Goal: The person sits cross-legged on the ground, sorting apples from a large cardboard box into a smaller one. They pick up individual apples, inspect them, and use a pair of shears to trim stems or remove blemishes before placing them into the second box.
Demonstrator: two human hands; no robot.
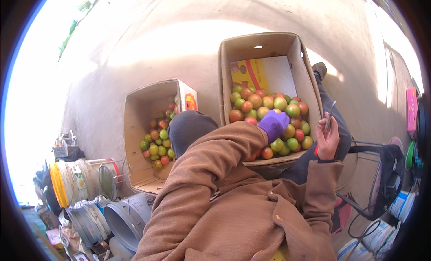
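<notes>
In front of me to the right, a large open cardboard box (262,45) holds many green, orange and red tomatoes (255,100). My left hand (274,123), in a purple glove, is in this box on top of the tomatoes. Its back faces up and the fingertips are hidden, so I cannot tell whether it grips one. Bare, my right hand (327,141) is raised beside the box's right edge, around a pair of small red-handled shears (332,111) with the metal tip pointing up. A second cardboard box (136,119), left of my knee, holds smaller tomatoes (154,150).
My bent knee (188,129) stands between the two boxes. Grey buckets (123,217) and a yellow-rimmed bucket (59,183) lie at the lower left. A black bag (387,180) and white containers (380,234) stand on the right. Concrete floor (188,59) stretches ahead.
</notes>
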